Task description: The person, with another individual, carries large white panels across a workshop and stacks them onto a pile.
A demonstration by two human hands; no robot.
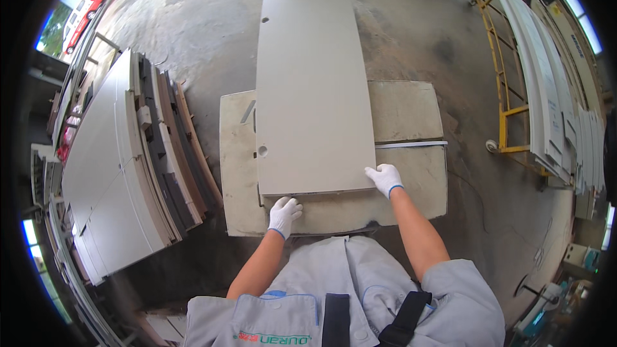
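Note:
A long light-grey door panel (313, 90) lies flat across a beige worktop (408, 109), its far end reaching out past the table. Two round holes sit along its left side. At the near right corner, my right hand (385, 178), in a white knitted glove, is closed on the panel's edge. My left hand (285, 215), gloved the same way, is at the near edge, left of the middle. Its fingers are curled; what they hold, if anything, is hidden.
To the left leans a stack of panels and boards (116, 173). On the right, a yellow wheeled rack (504, 115) stands beside tall white panels (546, 83). A white strip (411, 145) lies over the worktop's right part. Tools (536, 321) stand at lower right.

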